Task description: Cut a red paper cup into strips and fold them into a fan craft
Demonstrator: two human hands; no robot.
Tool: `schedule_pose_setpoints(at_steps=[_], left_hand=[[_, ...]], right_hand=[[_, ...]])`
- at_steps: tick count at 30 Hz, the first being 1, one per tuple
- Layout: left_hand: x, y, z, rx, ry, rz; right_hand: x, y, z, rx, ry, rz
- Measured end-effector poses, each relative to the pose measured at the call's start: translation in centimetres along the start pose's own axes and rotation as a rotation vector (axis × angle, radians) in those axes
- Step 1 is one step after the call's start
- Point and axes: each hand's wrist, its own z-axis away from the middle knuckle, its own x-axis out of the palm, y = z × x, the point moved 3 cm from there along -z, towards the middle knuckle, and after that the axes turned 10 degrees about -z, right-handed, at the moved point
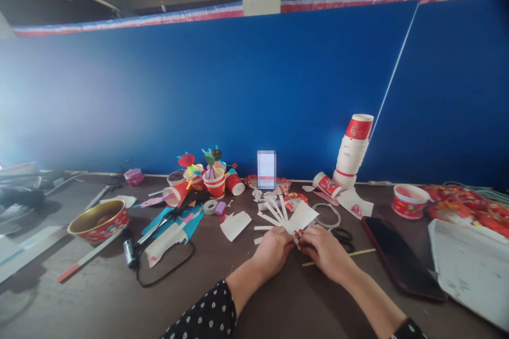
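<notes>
My left hand (273,249) and my right hand (324,251) meet near the middle of the table, fingers pinched together. Between them is a white paper piece with splayed strips (283,207), fanning away from me; a wider white panel (304,215) spreads to its right. A small red-and-white patterned bit shows between the fingertips, which hide the rest of it. Close to my right hand lie dark-handled scissors (342,237) and a thin wooden stick (360,252), partly under that hand.
A phone (266,169) stands upright against the blue partition (222,90). Stacked paper cups (352,153) lean at the back right; a dark tablet-like device (401,257) lies to the right. Left are decorated cups (214,185), a gold-lined red bowl (99,225) and a glue gun (130,251) with its cord.
</notes>
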Motion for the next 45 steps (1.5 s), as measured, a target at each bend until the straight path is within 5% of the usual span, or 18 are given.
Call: schedule_pose_setpoints(at_steps=[33, 45], left_hand=[[-0.3, 0.1, 0.0, -0.015, 0.017, 0.057], [-0.5, 0.3, -0.1, 0.0, 0.031, 0.062]], right_hand=[[-0.8, -0.4, 1.4, 0.156, -0.104, 0.026], [-0.5, -0.7, 1.1, 0.098, -0.066, 0.076]])
